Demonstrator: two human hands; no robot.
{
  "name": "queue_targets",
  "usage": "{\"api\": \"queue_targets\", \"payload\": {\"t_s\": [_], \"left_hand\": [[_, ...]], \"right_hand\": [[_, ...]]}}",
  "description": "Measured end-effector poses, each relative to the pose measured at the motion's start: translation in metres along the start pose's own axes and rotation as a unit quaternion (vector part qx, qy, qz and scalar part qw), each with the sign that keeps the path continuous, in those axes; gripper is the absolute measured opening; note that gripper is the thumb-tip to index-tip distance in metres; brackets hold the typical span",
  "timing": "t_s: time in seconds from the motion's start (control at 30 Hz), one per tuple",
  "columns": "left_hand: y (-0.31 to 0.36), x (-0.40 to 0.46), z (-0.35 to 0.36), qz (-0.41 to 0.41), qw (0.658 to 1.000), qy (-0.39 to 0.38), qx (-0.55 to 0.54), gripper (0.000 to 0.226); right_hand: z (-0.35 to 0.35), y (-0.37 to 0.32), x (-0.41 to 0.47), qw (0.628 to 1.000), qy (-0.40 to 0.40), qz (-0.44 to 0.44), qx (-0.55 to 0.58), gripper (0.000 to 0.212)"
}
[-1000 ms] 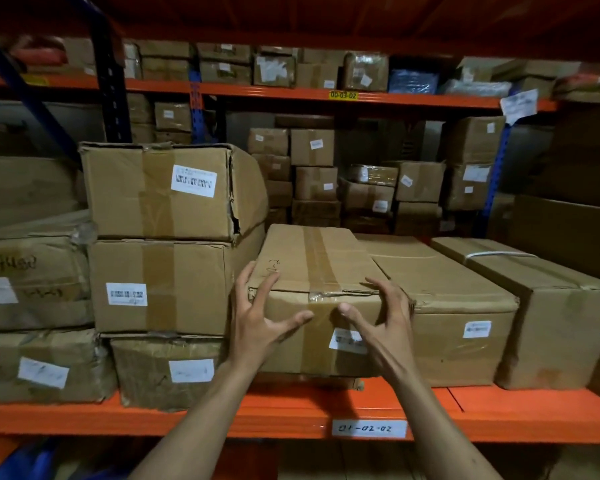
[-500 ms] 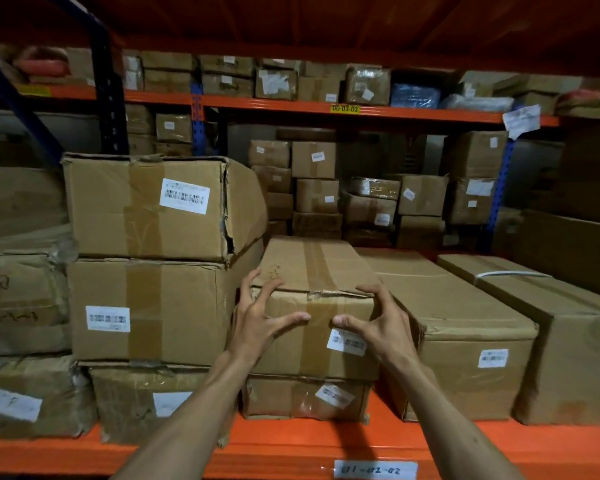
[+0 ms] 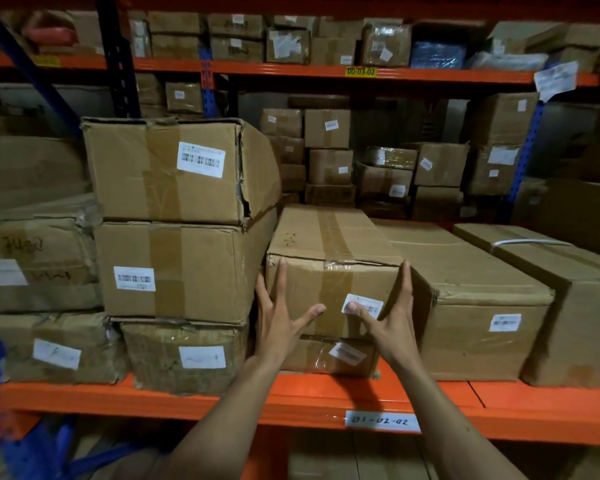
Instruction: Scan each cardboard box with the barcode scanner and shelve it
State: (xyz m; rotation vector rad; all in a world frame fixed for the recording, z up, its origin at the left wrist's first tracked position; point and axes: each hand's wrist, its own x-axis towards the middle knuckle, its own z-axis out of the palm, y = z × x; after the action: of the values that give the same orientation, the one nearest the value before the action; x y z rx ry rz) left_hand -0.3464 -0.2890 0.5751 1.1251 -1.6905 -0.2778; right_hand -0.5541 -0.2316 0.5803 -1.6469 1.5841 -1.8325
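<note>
A long taped cardboard box (image 3: 329,251) lies on the orange shelf (image 3: 309,400), stacked on a flatter box (image 3: 329,355). My left hand (image 3: 281,317) presses flat against its front face at the left edge, fingers spread. My right hand (image 3: 392,317) is spread on the front right corner, thumb over the white barcode label (image 3: 362,304). Neither hand grips the box. No barcode scanner is in view.
Stacked boxes (image 3: 177,216) rise close on the left of the box. Two long boxes (image 3: 465,282) lie tight on the right. A shelf tag (image 3: 381,421) reads 01-02-02. More cartons fill the rear rack and the upper shelf (image 3: 326,69).
My hands slid from the box's top front edge down onto its front face and spread wider. The box sits deeper on the shelf, over the flat box.
</note>
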Motion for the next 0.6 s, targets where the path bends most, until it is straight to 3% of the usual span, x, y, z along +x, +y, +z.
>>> {"api": "queue_targets", "payload": {"t_s": [0.2, 0.47, 0.6], "left_hand": [[-0.031, -0.042, 0.007, 0.061, 0.995, -0.040, 0.071, 0.110], [-0.067, -0.049, 0.016, -0.004, 0.989, -0.122, 0.088, 0.108], [-0.058, -0.049, 0.026, -0.059, 0.990, -0.099, 0.079, 0.096]], "right_hand": [[0.017, 0.034, -0.031, 0.993, -0.063, -0.008, -0.102, 0.141], [0.027, 0.073, -0.041, 0.989, -0.087, -0.010, -0.115, 0.143], [0.034, 0.075, -0.043, 0.993, -0.061, -0.002, -0.102, 0.133]]}}
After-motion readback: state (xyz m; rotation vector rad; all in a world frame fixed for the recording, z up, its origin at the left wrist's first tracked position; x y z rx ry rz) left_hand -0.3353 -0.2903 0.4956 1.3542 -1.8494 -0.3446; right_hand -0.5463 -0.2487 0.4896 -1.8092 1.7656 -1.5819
